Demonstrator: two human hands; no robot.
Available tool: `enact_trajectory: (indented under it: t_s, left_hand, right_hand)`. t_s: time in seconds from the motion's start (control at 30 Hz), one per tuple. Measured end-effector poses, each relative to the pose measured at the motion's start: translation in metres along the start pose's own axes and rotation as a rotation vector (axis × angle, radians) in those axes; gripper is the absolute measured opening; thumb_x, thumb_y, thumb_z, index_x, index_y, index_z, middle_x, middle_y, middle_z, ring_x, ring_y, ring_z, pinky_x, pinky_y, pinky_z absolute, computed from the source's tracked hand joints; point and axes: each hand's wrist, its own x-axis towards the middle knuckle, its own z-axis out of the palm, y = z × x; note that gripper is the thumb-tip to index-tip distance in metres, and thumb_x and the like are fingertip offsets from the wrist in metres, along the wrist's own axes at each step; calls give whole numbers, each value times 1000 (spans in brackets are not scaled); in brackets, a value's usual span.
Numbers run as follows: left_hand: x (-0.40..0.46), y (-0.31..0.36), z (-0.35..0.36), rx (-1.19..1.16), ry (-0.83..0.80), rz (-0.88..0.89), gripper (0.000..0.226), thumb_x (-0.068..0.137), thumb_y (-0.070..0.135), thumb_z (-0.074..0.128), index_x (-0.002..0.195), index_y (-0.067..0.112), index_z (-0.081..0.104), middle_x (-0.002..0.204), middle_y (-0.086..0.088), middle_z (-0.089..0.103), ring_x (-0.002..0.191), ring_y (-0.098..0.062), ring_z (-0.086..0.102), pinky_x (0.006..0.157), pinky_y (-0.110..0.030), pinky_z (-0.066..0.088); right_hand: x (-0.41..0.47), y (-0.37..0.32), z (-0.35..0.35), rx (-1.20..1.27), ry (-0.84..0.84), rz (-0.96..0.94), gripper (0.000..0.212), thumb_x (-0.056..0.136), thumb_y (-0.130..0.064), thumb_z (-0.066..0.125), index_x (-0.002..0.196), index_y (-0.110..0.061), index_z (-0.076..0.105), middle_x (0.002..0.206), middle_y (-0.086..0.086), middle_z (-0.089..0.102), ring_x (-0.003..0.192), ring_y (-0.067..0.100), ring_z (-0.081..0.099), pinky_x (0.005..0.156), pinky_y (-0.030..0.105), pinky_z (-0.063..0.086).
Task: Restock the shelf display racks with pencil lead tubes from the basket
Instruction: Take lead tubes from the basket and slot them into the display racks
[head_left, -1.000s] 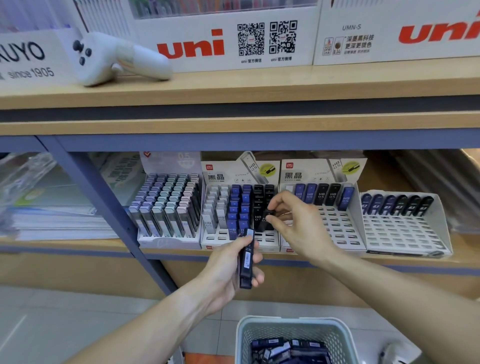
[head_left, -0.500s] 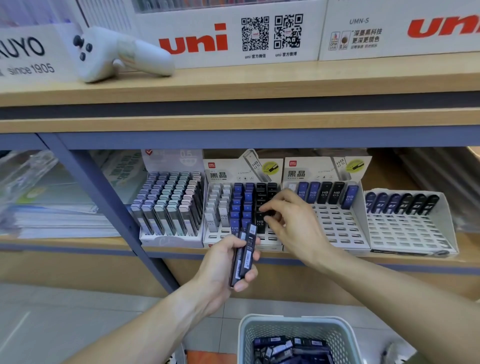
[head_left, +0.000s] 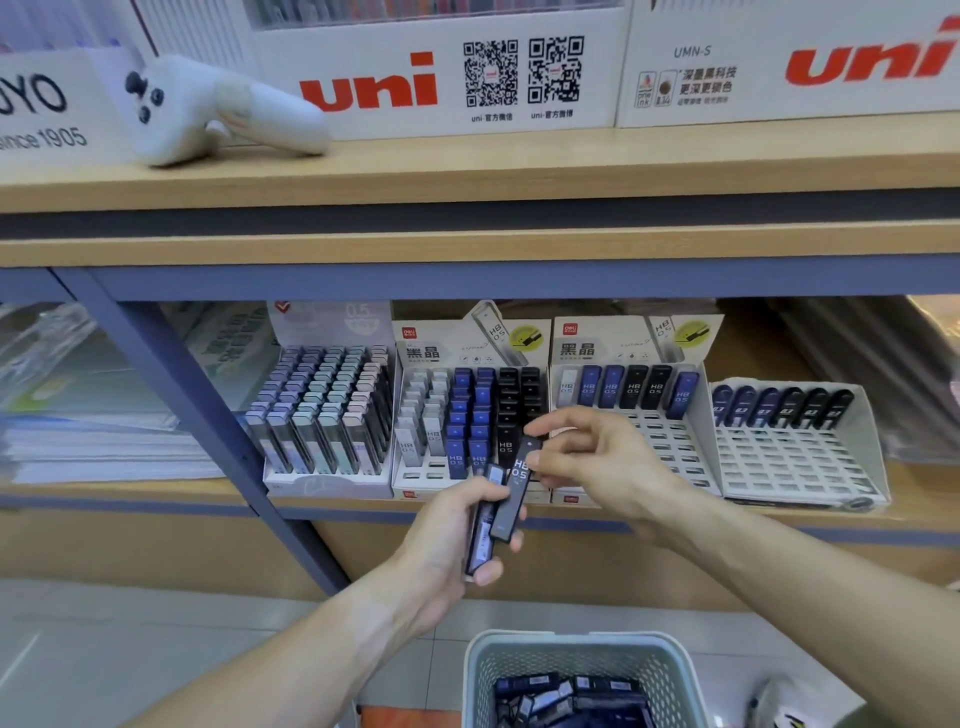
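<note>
Racks line the lower shelf before us: the pastel rack at the left is packed full, the second rack holds columns of white, blue and black tubes, the third rack has only its back row filled, and the fourth rack likewise carries a single back row. Below, the pale mesh basket holds a heap of dark tubes. Our left hand is raised in front of the second rack, its grip curled round what look like two tubes, though blur hides the exact count. One, the black tube, marked HB 0.5, stands tilted up out of the fist. Our right hand reaches in from the right, thumb and forefinger pinching that tube's top end. A white controller lies on the upper shelf.
</note>
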Motion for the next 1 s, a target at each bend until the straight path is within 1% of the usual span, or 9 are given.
enact_trajectory:
  t_s: [0.07,0.17,0.23,0.3,0.47,0.6,0.77,0.93,1.0]
  left_hand:
    - [0,0,2,-18,-4,-3,26,95,21,49,106,1,61,81,-12,61,58,-21,51,33,-20,24]
    - [2,-1,1,-88,-10,-32,36,96,25,39,109,-2,60,75,-12,58,55,-22,47,34,-20,25]
    - [4,-3,-1,-109,6,-45,39,98,23,36,110,-5,61,72,-12,57,54,-21,47,35,-22,29]
    - [6,-5,-2,-103,21,-50,38,100,19,36,112,-7,61,70,-12,56,55,-21,48,36,-24,32]
    - [5,-6,-4,-112,-7,-65,37,105,18,38,123,-7,58,71,-9,52,57,-20,48,40,-25,36]
    - [2,-5,-5,-94,-30,-100,34,104,22,45,124,-3,58,72,-7,51,52,-19,43,36,-22,25]
    - [0,-4,-6,-23,-49,-72,24,96,20,63,114,5,58,75,-4,53,50,-17,41,37,-21,12]
    - [2,-7,-7,34,45,22,24,90,18,76,95,10,54,77,-3,50,49,-13,41,35,-20,12]
    - [3,-8,-8,52,63,44,24,89,19,76,95,11,55,76,-2,50,49,-12,41,34,-19,12]
  right_hand:
    - [0,0,-1,27,35,-11,24,88,0,75,108,-11,69,81,12,74,75,21,73,79,32,62]
    - [6,-1,-6,63,207,-106,24,87,4,74,105,-11,67,84,14,71,77,24,72,78,34,62]
    - [12,1,-12,-59,332,-234,25,87,-1,76,101,-19,66,86,7,71,80,21,72,79,34,61]
    - [15,4,-17,-270,376,-359,27,87,-6,76,98,-27,65,87,-4,71,82,11,69,77,27,58]
    - [14,11,-11,-472,332,-490,25,88,-7,74,98,-27,64,86,-13,68,83,4,66,76,21,56]
    - [18,16,-8,-535,284,-527,24,89,-5,72,100,-25,64,86,-15,66,84,4,66,78,26,57]
    - [22,18,-8,-555,257,-537,23,90,-7,73,102,-25,66,89,-14,68,87,4,67,80,28,58]
    - [21,18,-4,-557,244,-566,23,89,-6,74,101,-24,68,90,-13,70,87,3,68,80,25,57]
    - [20,17,-2,-572,230,-561,23,88,-6,75,101,-24,69,89,-14,71,87,1,68,80,23,57]
